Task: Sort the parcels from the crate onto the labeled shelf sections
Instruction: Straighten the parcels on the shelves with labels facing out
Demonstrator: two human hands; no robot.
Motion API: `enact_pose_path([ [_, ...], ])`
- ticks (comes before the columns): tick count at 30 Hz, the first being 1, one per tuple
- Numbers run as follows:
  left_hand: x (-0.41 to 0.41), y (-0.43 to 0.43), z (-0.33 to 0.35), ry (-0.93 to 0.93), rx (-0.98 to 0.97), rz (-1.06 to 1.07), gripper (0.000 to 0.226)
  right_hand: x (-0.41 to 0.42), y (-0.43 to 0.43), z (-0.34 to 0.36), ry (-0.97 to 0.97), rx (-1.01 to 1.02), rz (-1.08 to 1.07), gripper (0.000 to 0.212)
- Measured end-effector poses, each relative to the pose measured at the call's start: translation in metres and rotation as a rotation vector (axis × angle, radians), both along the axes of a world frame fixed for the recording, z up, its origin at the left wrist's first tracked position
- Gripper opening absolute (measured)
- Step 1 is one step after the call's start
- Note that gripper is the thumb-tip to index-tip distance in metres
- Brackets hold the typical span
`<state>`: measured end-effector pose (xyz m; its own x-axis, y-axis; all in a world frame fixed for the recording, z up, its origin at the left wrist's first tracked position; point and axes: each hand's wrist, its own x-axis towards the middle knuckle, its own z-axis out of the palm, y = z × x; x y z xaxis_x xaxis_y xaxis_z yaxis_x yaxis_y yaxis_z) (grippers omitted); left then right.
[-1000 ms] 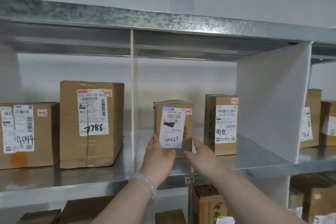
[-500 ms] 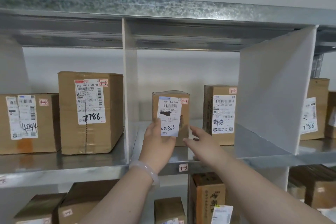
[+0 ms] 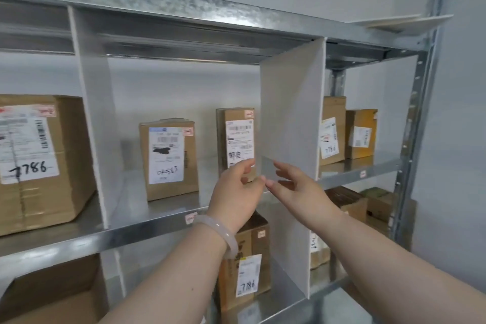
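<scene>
Head view: the shelf [image 3: 147, 223] section at frame centre holds the 04563 parcel [image 3: 168, 158] and the tall parcel [image 3: 238, 137]. The crate is out of view, so what remains is unknown. The tall parcel stands upright just beside the divider [image 3: 292, 113], long axis vertical, label facing the camera. Left hand [image 3: 236, 192] is loosely curled at its lower edge, grip unclear. Right hand [image 3: 297, 189] is spread and empty.

At frame centre the left hand [image 3: 236, 192] overlaps the lower edge of a tall parcel [image 3: 235, 137]; the right hand [image 3: 297, 187], fingers relaxed, is just beside it, before a white divider [image 3: 292, 113].
</scene>
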<state>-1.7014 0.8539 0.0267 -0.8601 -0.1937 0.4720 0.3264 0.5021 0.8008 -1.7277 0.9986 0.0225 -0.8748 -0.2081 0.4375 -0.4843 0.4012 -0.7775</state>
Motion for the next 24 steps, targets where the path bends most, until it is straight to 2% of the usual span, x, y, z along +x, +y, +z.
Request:
enact_pose_path([
  [7, -0.033, 0.091, 0.000, -0.027, -0.035, -0.062, 0.045, -0.025, 0.096, -0.001, -0.015, 0.032, -0.061, 0.063],
  [11, -0.070, 0.159, -0.001, -0.030, 0.007, -0.083, 0.033, -0.062, 0.156, -0.008, -0.048, 0.074, -0.070, 0.061],
  [15, -0.113, 0.218, -0.001, -0.043, 0.003, -0.071, 0.046, -0.100, 0.219, -0.012, -0.080, 0.080, -0.070, 0.061],
  [19, -0.145, 0.244, 0.000, -0.092, 0.014, -0.033, 0.048, -0.146, 0.261, -0.001, -0.057, 0.091, -0.083, 0.061],
  [24, -0.177, 0.249, -0.004, -0.114, 0.041, 0.040, 0.051, -0.199, 0.267, -0.002, -0.084, 0.091, -0.091, 0.062],
])
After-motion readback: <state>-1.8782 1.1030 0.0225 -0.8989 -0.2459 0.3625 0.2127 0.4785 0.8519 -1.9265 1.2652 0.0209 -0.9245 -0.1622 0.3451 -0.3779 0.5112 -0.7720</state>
